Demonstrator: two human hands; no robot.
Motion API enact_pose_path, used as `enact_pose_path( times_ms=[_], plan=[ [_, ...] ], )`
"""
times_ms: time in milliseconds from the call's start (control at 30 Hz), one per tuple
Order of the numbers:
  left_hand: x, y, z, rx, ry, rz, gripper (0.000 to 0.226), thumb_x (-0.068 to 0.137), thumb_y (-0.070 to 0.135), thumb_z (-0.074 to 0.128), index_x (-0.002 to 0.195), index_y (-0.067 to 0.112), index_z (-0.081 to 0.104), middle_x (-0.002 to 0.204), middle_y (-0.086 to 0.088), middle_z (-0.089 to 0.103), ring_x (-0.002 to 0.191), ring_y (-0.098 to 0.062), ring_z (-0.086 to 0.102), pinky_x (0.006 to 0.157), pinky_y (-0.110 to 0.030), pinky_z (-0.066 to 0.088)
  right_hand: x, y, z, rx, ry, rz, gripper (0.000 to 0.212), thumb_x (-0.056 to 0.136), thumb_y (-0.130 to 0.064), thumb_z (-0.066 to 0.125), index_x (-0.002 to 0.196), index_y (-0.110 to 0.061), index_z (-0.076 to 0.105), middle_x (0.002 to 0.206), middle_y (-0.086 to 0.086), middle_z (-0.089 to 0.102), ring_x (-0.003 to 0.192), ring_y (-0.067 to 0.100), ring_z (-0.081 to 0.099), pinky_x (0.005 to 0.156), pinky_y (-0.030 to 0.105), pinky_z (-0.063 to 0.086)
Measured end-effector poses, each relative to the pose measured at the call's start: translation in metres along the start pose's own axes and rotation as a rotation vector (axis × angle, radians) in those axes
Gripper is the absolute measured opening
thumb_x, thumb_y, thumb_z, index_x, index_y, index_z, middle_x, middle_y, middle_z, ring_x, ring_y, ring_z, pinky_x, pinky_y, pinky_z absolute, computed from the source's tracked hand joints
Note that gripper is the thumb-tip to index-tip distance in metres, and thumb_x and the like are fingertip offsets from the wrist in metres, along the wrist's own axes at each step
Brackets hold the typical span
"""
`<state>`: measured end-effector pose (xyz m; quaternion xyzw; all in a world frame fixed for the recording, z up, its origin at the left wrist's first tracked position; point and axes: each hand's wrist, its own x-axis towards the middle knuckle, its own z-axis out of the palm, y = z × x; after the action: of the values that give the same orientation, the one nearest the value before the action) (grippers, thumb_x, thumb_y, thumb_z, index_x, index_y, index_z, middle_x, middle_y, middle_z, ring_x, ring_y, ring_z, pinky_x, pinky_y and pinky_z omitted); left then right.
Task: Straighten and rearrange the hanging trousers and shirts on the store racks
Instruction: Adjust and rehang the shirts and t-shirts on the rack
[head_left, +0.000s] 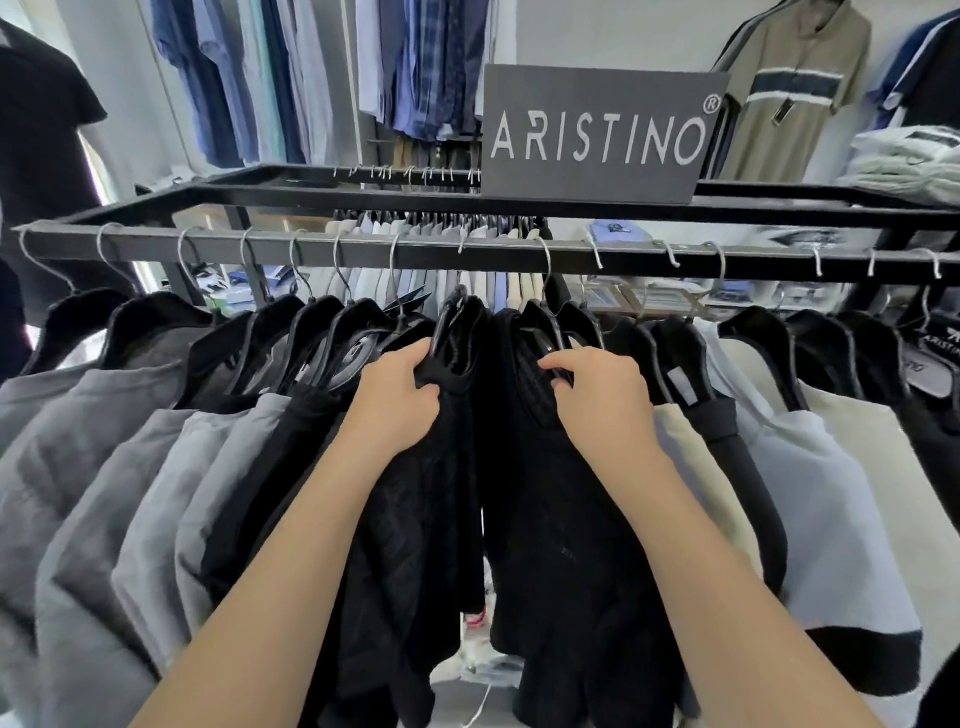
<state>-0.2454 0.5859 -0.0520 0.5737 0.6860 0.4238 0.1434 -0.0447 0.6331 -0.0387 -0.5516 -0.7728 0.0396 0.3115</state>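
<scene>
A black metal rack rail (363, 252) runs across the view with several shirts hanging from it on black hangers. My left hand (397, 402) grips the shoulder of a black shirt (415, 545) at the middle of the rail. Just to its right, my right hand (597, 400) curls its fingers round the black hanger (545, 338) of a second black shirt (566, 545). A narrow gap separates the two shirts. Grey shirts (104, 467) hang to the left; cream and pale blue shirts (821, 493) hang to the right.
A dark brand sign (597, 135) stands on the rack's top frame. A second rail behind carries pale garments (415, 228). Blue shirts (415, 67) and a striped olive polo (795, 88) hang on the back wall. Folded clothes (909, 161) lie at the right.
</scene>
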Motion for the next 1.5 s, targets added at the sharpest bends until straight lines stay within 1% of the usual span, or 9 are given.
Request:
enact_pose_path(
  times_ms=[100, 200, 300, 467, 567, 733, 1167, 1333, 1500],
  plan=[
    [0.011, 0.021, 0.005, 0.044, -0.005, -0.03, 0.032, 0.088, 0.003, 0.051, 0.112, 0.019, 0.063, 0.085, -0.003, 0.065, 0.064, -0.011, 0.049, 0.047, -0.007, 0.036, 0.001, -0.002, 0.001, -0.013, 0.011, 0.018, 0.039, 0.098, -0.008, 0.049, 0.127, -0.028, 0.065, 0.123, -0.004, 0.067, 0.108, 0.017, 0.062, 0.081, 0.026, 0.048],
    [0.019, 0.028, 0.011, 0.107, -0.002, -0.094, 0.016, 0.084, 0.002, 0.049, 0.087, 0.016, 0.056, 0.083, -0.002, 0.062, 0.078, -0.021, 0.054, 0.06, -0.017, 0.043, 0.008, -0.003, 0.005, -0.038, -0.082, 0.019, 0.044, 0.098, -0.006, 0.046, 0.134, -0.028, 0.06, 0.131, -0.004, 0.063, 0.118, 0.018, 0.058, 0.091, 0.031, 0.047],
    [0.016, 0.02, 0.027, 0.124, -0.01, -0.139, 0.04, 0.085, 0.006, 0.048, 0.123, 0.011, 0.058, 0.114, -0.01, 0.065, 0.105, -0.027, 0.06, 0.082, -0.029, 0.049, 0.011, 0.001, 0.006, -0.021, -0.132, 0.01, 0.047, 0.096, -0.006, 0.047, 0.135, -0.029, 0.058, 0.132, -0.002, 0.062, 0.12, 0.021, 0.057, 0.096, 0.034, 0.047],
    [-0.03, 0.01, 0.045, 0.044, 0.04, -0.175, 0.044, 0.091, 0.0, 0.048, 0.131, 0.016, 0.054, 0.085, 0.005, 0.062, 0.068, -0.008, 0.054, 0.053, -0.001, 0.041, 0.007, 0.014, 0.011, 0.026, -0.018, -0.11, 0.045, 0.093, 0.0, 0.049, 0.127, -0.024, 0.064, 0.124, -0.002, 0.065, 0.115, 0.02, 0.057, 0.09, 0.037, 0.05],
    [-0.064, -0.008, 0.045, 0.032, 0.094, -0.227, 0.055, 0.09, 0.002, 0.052, 0.141, 0.022, 0.046, 0.103, 0.014, 0.063, 0.083, -0.001, 0.06, 0.061, 0.003, 0.04, 0.006, 0.022, 0.012, 0.049, 0.027, -0.182, 0.04, 0.092, -0.001, 0.051, 0.121, -0.021, 0.068, 0.122, 0.0, 0.065, 0.114, 0.024, 0.056, 0.085, 0.04, 0.051],
    [-0.131, -0.021, 0.026, -0.037, 0.114, -0.249, 0.063, 0.084, -0.008, 0.056, 0.135, 0.029, 0.054, 0.122, 0.018, 0.064, 0.117, 0.001, 0.056, 0.103, -0.022, 0.043, 0.003, 0.029, 0.014, 0.077, 0.054, -0.253, 0.034, 0.091, 0.0, 0.057, 0.12, -0.014, 0.067, 0.138, 0.007, 0.054, 0.128, 0.026, 0.045, 0.089, 0.04, 0.046],
    [-0.309, 0.056, -0.027, -0.039, 0.144, -0.441, 0.062, 0.075, -0.022, 0.059, 0.114, 0.025, 0.071, 0.112, 0.008, 0.072, 0.109, -0.013, 0.065, 0.095, -0.029, 0.05, -0.061, 0.002, -0.002, 0.083, -0.145, -0.681, 0.043, 0.081, -0.024, 0.073, 0.12, -0.014, 0.06, 0.158, 0.026, 0.016, 0.149, 0.037, 0.01, 0.12, 0.05, 0.005],
    [-0.35, 0.072, -0.046, -0.057, 0.108, -0.485, 0.059, 0.075, -0.025, 0.059, 0.11, 0.02, 0.073, 0.117, -0.002, 0.07, 0.114, -0.019, 0.063, 0.1, -0.032, 0.047, -0.108, -0.024, -0.016, 0.381, -0.865, -0.992, 0.045, 0.081, -0.045, 0.075, 0.123, -0.033, 0.064, 0.133, -0.003, 0.06, 0.147, 0.022, 0.024, 0.118, 0.038, 0.015],
    [-0.385, 0.077, -0.054, -0.009, 0.177, -0.581, 0.061, 0.078, -0.018, 0.065, 0.11, 0.033, 0.073, 0.113, 0.002, 0.071, 0.107, -0.015, 0.066, 0.09, -0.026, 0.053, -0.128, -0.04, 0.017, 0.615, -1.009, -1.08, 0.021, 0.087, -0.035, 0.072, 0.105, -0.024, 0.075, 0.101, -0.013, 0.07, 0.103, 0.003, 0.061, 0.097, 0.021, 0.043]
  ],
)
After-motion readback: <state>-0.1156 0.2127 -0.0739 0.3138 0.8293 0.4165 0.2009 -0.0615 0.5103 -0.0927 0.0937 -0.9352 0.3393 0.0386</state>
